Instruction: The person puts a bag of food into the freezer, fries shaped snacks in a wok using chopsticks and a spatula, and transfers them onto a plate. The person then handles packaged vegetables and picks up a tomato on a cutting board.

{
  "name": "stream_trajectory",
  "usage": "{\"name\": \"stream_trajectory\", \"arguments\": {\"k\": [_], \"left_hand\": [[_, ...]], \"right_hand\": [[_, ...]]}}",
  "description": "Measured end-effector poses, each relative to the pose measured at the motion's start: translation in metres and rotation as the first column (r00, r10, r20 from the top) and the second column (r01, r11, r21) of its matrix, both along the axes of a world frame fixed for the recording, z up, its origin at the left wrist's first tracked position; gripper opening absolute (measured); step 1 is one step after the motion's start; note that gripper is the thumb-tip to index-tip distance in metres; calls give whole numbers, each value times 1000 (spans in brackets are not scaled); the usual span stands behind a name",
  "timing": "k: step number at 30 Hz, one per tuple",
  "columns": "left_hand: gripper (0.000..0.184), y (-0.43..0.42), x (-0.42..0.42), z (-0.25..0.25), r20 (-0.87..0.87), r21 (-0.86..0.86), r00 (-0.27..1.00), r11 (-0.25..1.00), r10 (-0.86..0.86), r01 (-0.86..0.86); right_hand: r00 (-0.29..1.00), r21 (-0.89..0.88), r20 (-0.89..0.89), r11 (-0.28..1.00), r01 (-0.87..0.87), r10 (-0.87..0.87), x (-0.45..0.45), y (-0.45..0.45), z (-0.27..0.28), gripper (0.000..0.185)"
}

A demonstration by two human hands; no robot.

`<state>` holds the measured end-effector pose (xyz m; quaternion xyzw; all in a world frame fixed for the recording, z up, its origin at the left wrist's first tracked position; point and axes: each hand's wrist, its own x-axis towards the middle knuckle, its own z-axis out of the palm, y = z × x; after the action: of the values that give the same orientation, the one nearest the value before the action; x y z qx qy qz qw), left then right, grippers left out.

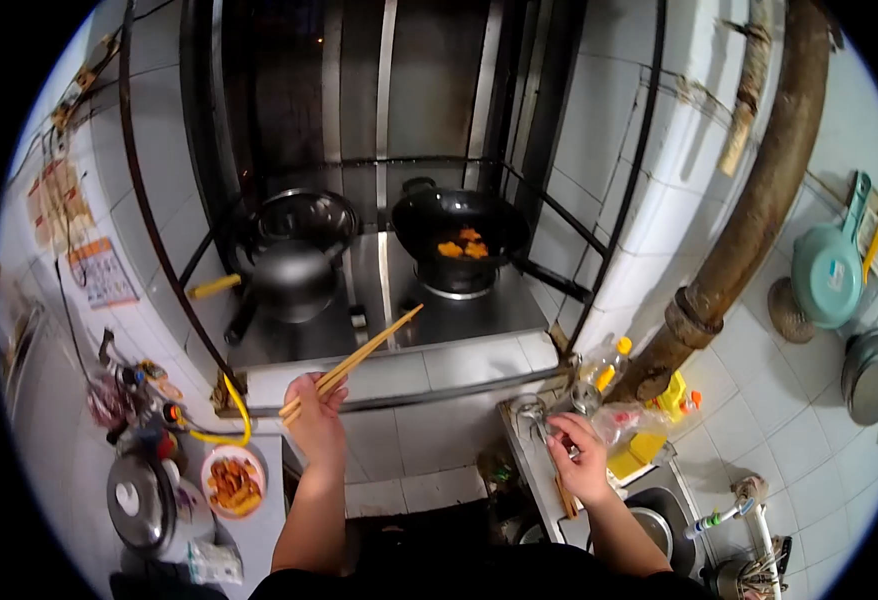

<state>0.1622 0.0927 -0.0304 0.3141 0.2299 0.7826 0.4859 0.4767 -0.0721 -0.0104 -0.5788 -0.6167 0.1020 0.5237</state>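
Observation:
My left hand (314, 418) is closed around a pair of wooden chopsticks (371, 346), their tips pointing up and right toward the stove. To the right, my right hand (581, 462) has its fingers curled at the shaft of a metal ladle with a wooden handle (565, 497), over the side counter. Part of that shaft is hidden by the fingers. Several orange-brown fried pieces (467, 246) sit in the black wok (429, 215) on the right burner. A pink-rimmed plate (209, 462) of browned food stands on the left counter.
A second pan with a dark lid (294, 280) occupies the left burner. A lidded pot (142, 505) is at lower left. An oil bottle (604, 368), a yellow sponge (636, 454) and a sink (694, 560) are at right. A metal frame bar (409, 398) crosses the stove's front.

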Motion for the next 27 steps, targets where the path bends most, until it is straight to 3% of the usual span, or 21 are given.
{"name": "stream_trajectory", "arguments": {"k": [5, 9, 13, 17, 21, 24, 27], "left_hand": [[20, 85, -7, 62, -156, 25, 987, 998, -45, 50], [20, 134, 14, 100, -390, 55, 919, 995, -60, 88], [18, 180, 45, 101, -500, 58, 864, 994, -52, 93], [14, 223, 64, 111, -678, 47, 731, 989, -74, 143], [14, 240, 92, 124, -872, 213, 473, 967, 125, 138], [15, 258, 111, 129, -904, 234, 384, 970, 191, 69], [17, 278, 136, 116, -901, 104, 433, 984, 31, 147]], "right_hand": [[964, 23, 222, 989, 143, -144, -14, 77, 57, 29], [926, 57, 265, 963, 262, -267, -8, 106, 74, 31], [861, 65, 373, 936, 347, -345, 6, 121, 87, 34], [802, 80, 440, 907, 413, -404, 29, 141, 92, 36], [758, 126, 480, 890, 438, -441, 61, 166, 87, 38], [737, 117, 520, 891, 439, -432, 80, 185, 80, 43], [719, 61, 574, 896, 440, -392, 94, 195, 77, 46]]}}
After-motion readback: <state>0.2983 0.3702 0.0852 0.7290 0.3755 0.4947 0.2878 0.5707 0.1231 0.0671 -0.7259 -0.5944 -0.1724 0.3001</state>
